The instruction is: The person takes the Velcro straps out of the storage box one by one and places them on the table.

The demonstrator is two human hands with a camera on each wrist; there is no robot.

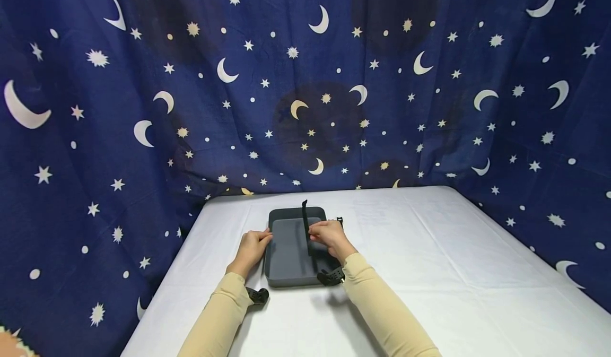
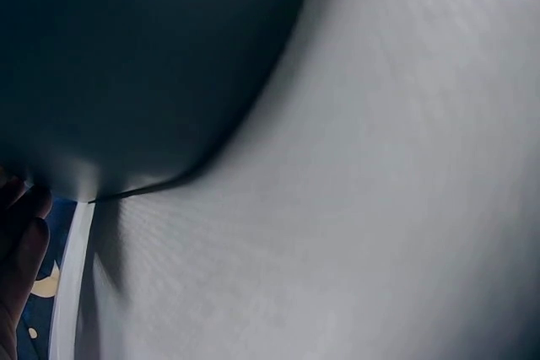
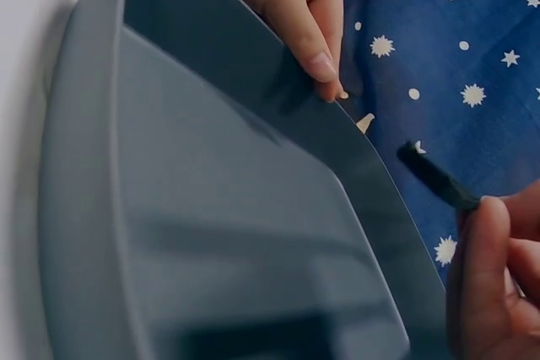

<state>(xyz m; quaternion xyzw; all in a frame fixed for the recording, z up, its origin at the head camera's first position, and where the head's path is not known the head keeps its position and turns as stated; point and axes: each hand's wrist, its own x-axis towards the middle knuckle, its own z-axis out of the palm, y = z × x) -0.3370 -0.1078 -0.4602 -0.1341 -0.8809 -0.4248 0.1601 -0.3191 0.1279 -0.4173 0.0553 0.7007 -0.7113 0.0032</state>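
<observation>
A grey rectangular tray [image 1: 288,253] with raised walls sits on the white table. My left hand [image 1: 252,248] grips its left rim; the right wrist view shows that hand [image 3: 295,6] with the thumb at the wall's edge. Over the tray's right side, my right hand [image 1: 330,235] pinches a thin black strap [image 1: 305,216] between thumb and fingertips. The strap stands roughly upright, its upper end above the fingers. In the right wrist view a short fuzzy-edged length of the strap [image 3: 434,176] sticks out from the fingertips. The tray wall [image 2: 143,65] fills much of the left wrist view.
A small black piece [image 1: 340,220] shows just behind my right hand; whether it joins the strap cannot be seen. Black wrist-camera mounts hang under both sleeves. The white-covered table [image 1: 406,272] extends to a dark blue curtain [image 1: 267,107] with moons and stars.
</observation>
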